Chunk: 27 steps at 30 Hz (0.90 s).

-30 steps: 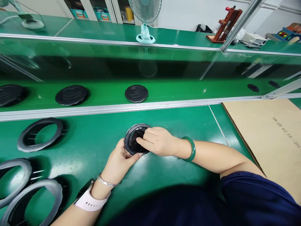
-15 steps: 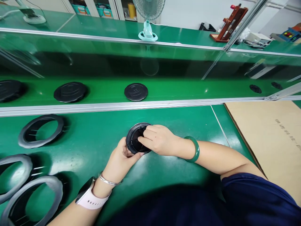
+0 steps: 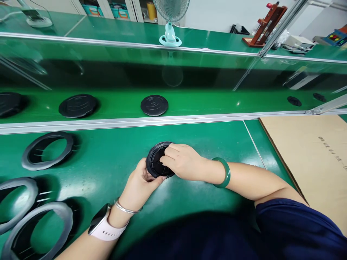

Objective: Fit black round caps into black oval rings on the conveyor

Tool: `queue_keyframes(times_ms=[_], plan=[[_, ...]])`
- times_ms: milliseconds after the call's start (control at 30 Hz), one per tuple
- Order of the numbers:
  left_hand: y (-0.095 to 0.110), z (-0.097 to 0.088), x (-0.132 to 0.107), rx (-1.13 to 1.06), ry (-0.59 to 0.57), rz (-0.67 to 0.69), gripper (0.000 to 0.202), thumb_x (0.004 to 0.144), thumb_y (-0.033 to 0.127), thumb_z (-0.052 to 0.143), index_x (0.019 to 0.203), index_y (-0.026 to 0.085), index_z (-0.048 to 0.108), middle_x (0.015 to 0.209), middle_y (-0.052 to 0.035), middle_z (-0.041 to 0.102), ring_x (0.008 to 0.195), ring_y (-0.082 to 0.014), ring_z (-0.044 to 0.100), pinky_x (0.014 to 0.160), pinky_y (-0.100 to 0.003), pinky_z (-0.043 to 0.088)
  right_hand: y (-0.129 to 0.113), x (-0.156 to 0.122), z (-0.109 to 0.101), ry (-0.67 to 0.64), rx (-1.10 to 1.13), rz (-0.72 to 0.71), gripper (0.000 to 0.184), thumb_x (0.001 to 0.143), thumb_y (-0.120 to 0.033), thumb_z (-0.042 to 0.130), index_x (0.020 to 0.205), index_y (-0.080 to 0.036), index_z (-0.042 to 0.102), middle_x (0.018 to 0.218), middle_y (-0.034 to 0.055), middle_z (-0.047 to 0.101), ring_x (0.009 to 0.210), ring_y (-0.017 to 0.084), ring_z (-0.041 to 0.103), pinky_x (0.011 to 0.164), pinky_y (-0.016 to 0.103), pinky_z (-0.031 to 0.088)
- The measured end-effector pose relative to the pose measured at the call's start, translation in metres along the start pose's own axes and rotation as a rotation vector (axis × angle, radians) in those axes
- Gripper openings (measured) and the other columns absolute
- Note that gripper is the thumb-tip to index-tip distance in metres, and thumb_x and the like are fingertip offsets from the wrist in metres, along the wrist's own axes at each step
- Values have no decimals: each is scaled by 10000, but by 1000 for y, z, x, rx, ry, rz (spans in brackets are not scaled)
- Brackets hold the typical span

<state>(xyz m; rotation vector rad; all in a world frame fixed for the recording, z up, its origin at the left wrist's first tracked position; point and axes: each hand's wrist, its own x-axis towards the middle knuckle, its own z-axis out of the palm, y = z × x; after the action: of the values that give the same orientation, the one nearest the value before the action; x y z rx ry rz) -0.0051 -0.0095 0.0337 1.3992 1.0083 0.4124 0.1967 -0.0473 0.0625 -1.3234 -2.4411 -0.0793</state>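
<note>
Head view, with the clock face centred on the cap: we see a round black cap (image 3: pixel 153 164) held just above or on the green table (image 3: pixel 206 206), and we cannot tell which; its hollow side faces up and is tilted towards us. Our left hand (image 3: pixel 142 180) grasps its rim from about eight o'clock, the thumb along the lower edge. Our right hand (image 3: pixel 183 161) enters from three o'clock with curled fingers over the hollow; we cannot tell whether they pinch anything inside. We note a silver bangle (image 3: pixel 126 207) and a watch (image 3: pixel 105 227) with a pale pink strap on the left wrist, and a green bracelet (image 3: pixel 222 172) on the right. At nine o'clock lies one grey-black ring (image 3: pixel 27 160); towards eight we find a second ring (image 3: pixel 31 187) and a third ring (image 3: pixel 64 213), close together. Beyond the metal rail (image 3: pixel 189 121), we observe black discs on a green strip (image 3: pixel 206 104): a near disc (image 3: pixel 154 105) at twelve, another disc (image 3: pixel 78 105) towards ten. At three o'clock lies printed cardboard (image 3: pixel 303 144); far off at twelve stands a fan (image 3: pixel 172 11).
</note>
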Motion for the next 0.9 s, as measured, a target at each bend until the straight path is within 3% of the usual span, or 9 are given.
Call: queue_keyframes(times_ms=[100,300,500,700,900], plan=[[0,0,0,-13,0,2,615,664,349,824,1143,209,465,909,-24,729,817,-225,722,760,-367,598,-1,0,2,-33,12,20,177,963,-95,482,901,-116,647,835,80,568,796,221,473,688,338,431],[-3,0,1,-24,-10,-3,629,669,341,823,1169,217,462,963,-29,720,850,-228,718,791,-382,592,0,-2,8,53,23,40,167,992,-131,487,1044,-111,644,899,97,605,842,226,505,772,347,472],[-6,-2,3,47,3,27,602,692,364,786,1168,220,447,1026,-50,689,892,-248,704,768,-380,586,4,-1,4,32,30,-23,144,988,-118,518,1016,-98,657,859,96,597,813,213,515,754,337,481],[-7,-3,1,20,-87,53,567,731,316,735,1182,235,400,1012,-33,653,900,-232,690,756,-359,573,3,-3,0,95,60,-90,215,989,-92,455,1047,-75,661,834,94,584,793,213,495,715,330,463],[-4,-3,0,16,-109,46,537,751,320,720,1165,237,389,1019,-39,646,918,-235,681,754,-355,565,4,-3,-2,73,63,-110,222,987,-102,432,1014,-95,652,829,87,572,767,205,470,685,325,435]])
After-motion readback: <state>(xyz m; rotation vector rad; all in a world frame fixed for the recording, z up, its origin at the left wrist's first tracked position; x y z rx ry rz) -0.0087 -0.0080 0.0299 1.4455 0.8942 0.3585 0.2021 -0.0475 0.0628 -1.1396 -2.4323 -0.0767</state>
